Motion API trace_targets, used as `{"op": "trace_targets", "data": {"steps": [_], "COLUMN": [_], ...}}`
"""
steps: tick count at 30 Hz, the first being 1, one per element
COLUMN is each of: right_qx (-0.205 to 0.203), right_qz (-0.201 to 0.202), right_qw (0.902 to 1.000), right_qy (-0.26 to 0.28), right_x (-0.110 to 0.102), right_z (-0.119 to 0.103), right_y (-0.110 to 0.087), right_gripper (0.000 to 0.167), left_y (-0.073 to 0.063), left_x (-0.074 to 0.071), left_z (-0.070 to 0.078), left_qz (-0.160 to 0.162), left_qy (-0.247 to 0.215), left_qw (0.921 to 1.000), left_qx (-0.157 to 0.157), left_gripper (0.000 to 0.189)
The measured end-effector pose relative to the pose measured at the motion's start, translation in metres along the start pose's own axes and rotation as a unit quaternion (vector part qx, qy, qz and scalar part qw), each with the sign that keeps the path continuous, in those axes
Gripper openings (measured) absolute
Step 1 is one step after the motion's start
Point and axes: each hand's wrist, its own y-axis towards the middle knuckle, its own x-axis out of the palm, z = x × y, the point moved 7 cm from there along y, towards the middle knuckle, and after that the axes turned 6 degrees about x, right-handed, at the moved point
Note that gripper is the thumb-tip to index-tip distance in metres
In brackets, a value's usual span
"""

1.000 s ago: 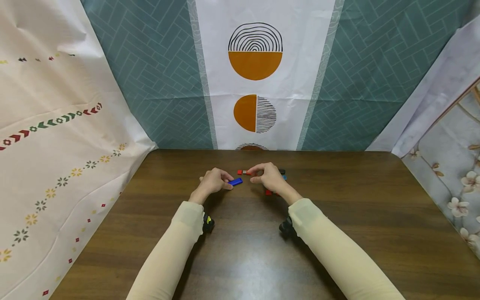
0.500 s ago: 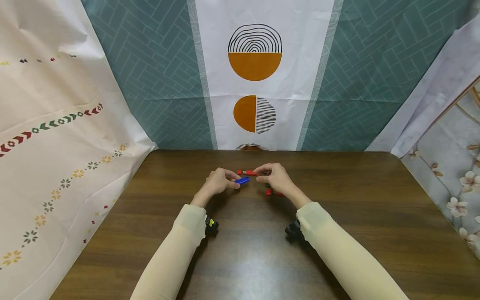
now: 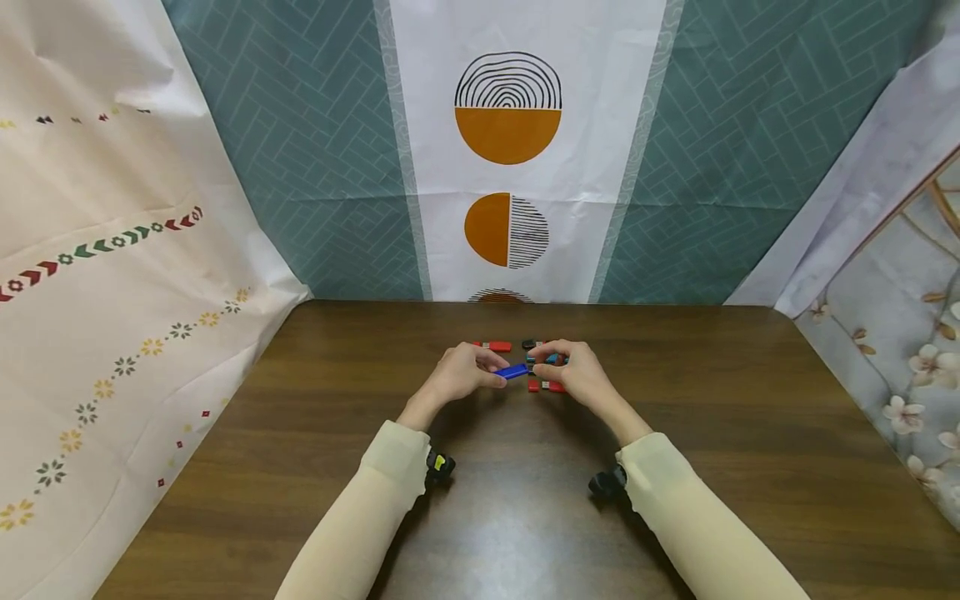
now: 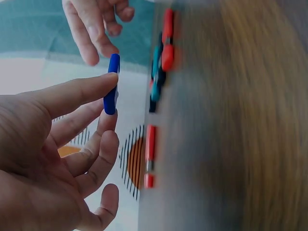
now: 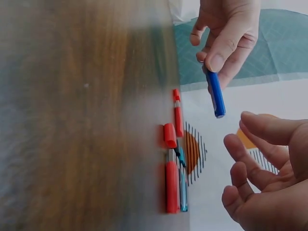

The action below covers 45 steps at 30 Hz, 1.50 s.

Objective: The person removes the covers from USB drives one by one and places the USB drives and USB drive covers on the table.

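Observation:
My left hand (image 3: 459, 375) pinches a blue USB stick (image 3: 513, 372) between thumb and fingers, raised above the table. The right wrist view shows this USB stick (image 5: 215, 94) tilted, one end pointing toward my right hand (image 5: 269, 168). A gap lies between that end and the right fingertips, which hold nothing. In the head view my right hand (image 3: 579, 371) hovers just right of the stick, thumb and fingers apart. Below the hands lie a red USB stick (image 3: 551, 387) and a light blue one (image 3: 555, 359), partly hidden by the right hand.
Another red USB stick (image 3: 498, 346) lies farther back, its metal plug showing in the wrist views. A small black piece (image 3: 529, 343) lies right of it. The brown wooden table (image 3: 510, 500) ends at a patterned cloth (image 3: 487, 167) behind.
My left hand has carried the blue USB stick to the right. My right hand has also shifted right, and the gap between the hands has narrowed.

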Motion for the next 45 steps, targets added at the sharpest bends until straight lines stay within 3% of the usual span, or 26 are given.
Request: {"op": "trace_targets", "data": {"steps": [11, 19, 29, 34, 45], "right_qx": [0.005, -0.015, -0.062, -0.060, -0.047], "right_qz": [0.014, 0.039, 0.057, 0.073, 0.085], "right_qw": [0.9998, 0.9986, 0.9949, 0.9940, 0.9946], "right_qy": [-0.013, -0.034, -0.055, -0.054, -0.037], "right_x": [-0.011, -0.014, -0.016, -0.018, -0.020], "right_z": [0.007, 0.011, 0.011, 0.010, 0.012], "right_y": [-0.020, -0.028, -0.032, -0.032, -0.032], "right_gripper": [0.032, 0.023, 0.016, 0.016, 0.017], "left_y": [0.002, 0.005, 0.007, 0.005, -0.002], "left_x": [0.018, 0.027, 0.030, 0.030, 0.027], "left_z": [0.027, 0.038, 0.040, 0.039, 0.033], "left_qz": [-0.029, -0.047, -0.039, -0.027, 0.010], "left_qy": [0.003, -0.002, -0.003, -0.001, -0.046], "left_qw": [0.9990, 0.9979, 0.9980, 0.9985, 0.9986], "left_qx": [0.035, 0.045, 0.050, 0.048, 0.026], "left_gripper": [0.020, 0.021, 0.021, 0.023, 0.020]}}
